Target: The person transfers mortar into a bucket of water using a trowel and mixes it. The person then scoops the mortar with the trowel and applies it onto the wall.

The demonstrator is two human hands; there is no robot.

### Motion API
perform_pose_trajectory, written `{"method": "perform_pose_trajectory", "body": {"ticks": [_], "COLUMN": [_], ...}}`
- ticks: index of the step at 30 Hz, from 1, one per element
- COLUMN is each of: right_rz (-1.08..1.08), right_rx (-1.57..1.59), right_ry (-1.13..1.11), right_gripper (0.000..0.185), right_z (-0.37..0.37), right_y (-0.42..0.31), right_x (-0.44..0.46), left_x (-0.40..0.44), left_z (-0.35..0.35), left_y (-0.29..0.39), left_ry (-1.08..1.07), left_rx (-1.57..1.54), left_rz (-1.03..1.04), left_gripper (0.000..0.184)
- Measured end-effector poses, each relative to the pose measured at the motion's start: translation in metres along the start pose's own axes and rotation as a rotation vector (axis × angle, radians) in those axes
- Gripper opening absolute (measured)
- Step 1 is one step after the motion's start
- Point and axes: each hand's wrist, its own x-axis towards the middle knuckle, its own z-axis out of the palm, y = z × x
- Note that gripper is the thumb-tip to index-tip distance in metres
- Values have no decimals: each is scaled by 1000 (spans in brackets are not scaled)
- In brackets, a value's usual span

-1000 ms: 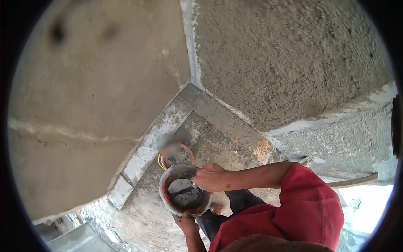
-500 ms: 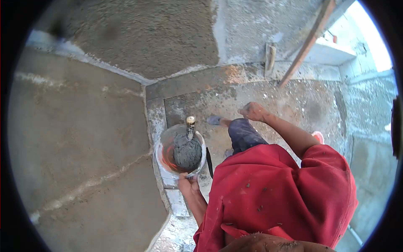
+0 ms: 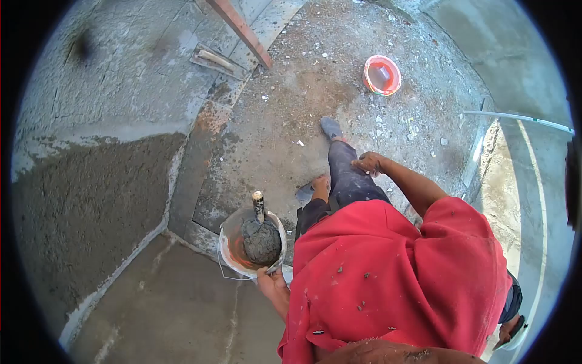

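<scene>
A: Left hand?
B: Left hand [image 3: 273,283], one: fingers closed on the near rim of a mixing bucket [image 3: 234,247], low at the person's left.
A: Contents?
B: Grey mortar [image 3: 263,244], heaped; one tool handle [image 3: 259,209], pale-ended, jutting up.
A: Right hand?
B: Right hand [image 3: 368,164], one: by the right thigh, fingers partly curled; cannot tell whether anything is gripped.
A: Floor?
B: Red-orange bucket [image 3: 396,76], one, well apart.
</scene>
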Motion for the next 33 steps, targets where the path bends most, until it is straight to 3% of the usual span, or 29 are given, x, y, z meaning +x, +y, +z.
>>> {"method": "perform_pose_trajectory", "body": {"ticks": [2, 6, 10, 14, 17, 19, 24, 26, 29, 33], "right_rz": [-94, -208, -69, -9, 86, 159, 331, 303, 233, 119], "right_rx": [63, -147, -150, -286, -436, -361, -520, -513, -533, -478], "right_ry": [153, 516, 484, 489, 584, 603, 702, 755, 735, 778], "right_gripper": [51, 43, 45, 43, 53, 64, 100, 96, 93, 98], "right_z": [-41, -122, -210, -283, -328, -359, -417, -447, -480, -484], "right_y": [20, 61, 90, 129, 161, 187, 222, 229, 250, 263], "right_x": [40, 142, 248, 353, 413, 453, 550, 586, 629, 667], "left_x": [-8, 4, 55, 182, 282, 315, 368, 395, 408, 407], "left_z": [55, 175, 327, 468, 560, 589, 637, 637, 640, 655], "left_y": [-11, -52, -144, -270, -363, -407, -479, -502, -510, -504], "left_ry": [35, 82, -101, -271, -482, -489, -583, -635, -549, -546], "left_rx": [110, 372, 477, 612, 616, 658, 715, 811, 1037, 949], "left_rz": [-3, 18, 71, -8, -23, -41, -25, 42, 53, 0], "left_gripper": [73, 82, 83, 60, 66, 65, 62, 60, 53, 42]}}
